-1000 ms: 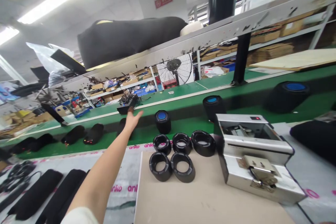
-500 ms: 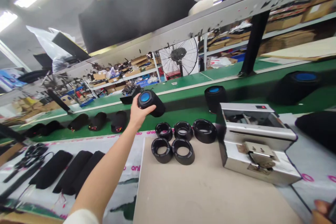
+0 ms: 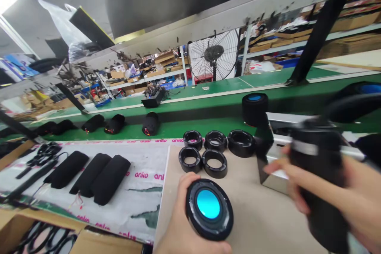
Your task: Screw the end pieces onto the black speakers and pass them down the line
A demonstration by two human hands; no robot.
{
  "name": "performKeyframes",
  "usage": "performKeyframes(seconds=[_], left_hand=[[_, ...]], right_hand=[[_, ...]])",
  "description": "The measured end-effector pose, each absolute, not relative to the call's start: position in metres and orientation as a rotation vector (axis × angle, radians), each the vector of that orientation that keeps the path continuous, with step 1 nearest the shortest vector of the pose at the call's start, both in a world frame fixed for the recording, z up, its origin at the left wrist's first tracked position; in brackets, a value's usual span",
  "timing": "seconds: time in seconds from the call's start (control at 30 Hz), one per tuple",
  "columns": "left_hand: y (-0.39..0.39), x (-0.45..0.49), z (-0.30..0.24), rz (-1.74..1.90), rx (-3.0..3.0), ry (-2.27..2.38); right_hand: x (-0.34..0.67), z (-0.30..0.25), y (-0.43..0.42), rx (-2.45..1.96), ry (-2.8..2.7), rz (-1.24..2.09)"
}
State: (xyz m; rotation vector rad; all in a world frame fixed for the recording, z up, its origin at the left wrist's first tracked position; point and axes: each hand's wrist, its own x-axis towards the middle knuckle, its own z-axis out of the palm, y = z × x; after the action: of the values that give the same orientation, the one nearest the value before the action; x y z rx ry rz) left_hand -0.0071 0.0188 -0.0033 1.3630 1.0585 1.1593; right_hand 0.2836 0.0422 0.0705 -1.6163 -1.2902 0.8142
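Low in the middle, my left hand (image 3: 184, 222) is closed around a black cylindrical speaker (image 3: 225, 206), its round end with a shiny blue disc facing up at me. My right hand (image 3: 315, 186) grips a black handheld tool (image 3: 320, 166) with a silver band; motion blur hides its exact kind. One finger of that hand stretches out to the left. Beyond the speaker, several black plastic rings (image 3: 214, 163) sit in two rows on the beige board (image 3: 253, 210). Behind my right hand stands a metal machine (image 3: 275, 184), partly covered by the tool.
Several black fabric-covered cylinders (image 3: 111, 179) lie on the printed sheet (image 3: 143, 162) at left. Others line the green bench (image 3: 131, 127), with another blue-ended speaker (image 3: 255, 111) upright behind the machine. A cardboard box (image 3: 104, 242) with rings is at lower left. A shelf beam (image 3: 190, 31) crosses above.
My left hand has brought the speaker from the green bench down and toward me over the board. My right hand has come up from the lower right corner with the black tool.
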Motion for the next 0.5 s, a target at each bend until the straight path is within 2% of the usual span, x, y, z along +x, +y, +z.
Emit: performKeyframes(seconds=[0.17, 0.5], left_hand=[[0.008, 0.002, -0.013, 1.087, 1.301, 1.099], [0.003, 0.002, -0.022, 1.128, 1.494, 1.021]], right_hand=[[0.227, 0.092, 0.056, -1.583, -1.345, 1.03], [0.215, 0.042, 0.098, -1.744, -1.492, 0.996]])
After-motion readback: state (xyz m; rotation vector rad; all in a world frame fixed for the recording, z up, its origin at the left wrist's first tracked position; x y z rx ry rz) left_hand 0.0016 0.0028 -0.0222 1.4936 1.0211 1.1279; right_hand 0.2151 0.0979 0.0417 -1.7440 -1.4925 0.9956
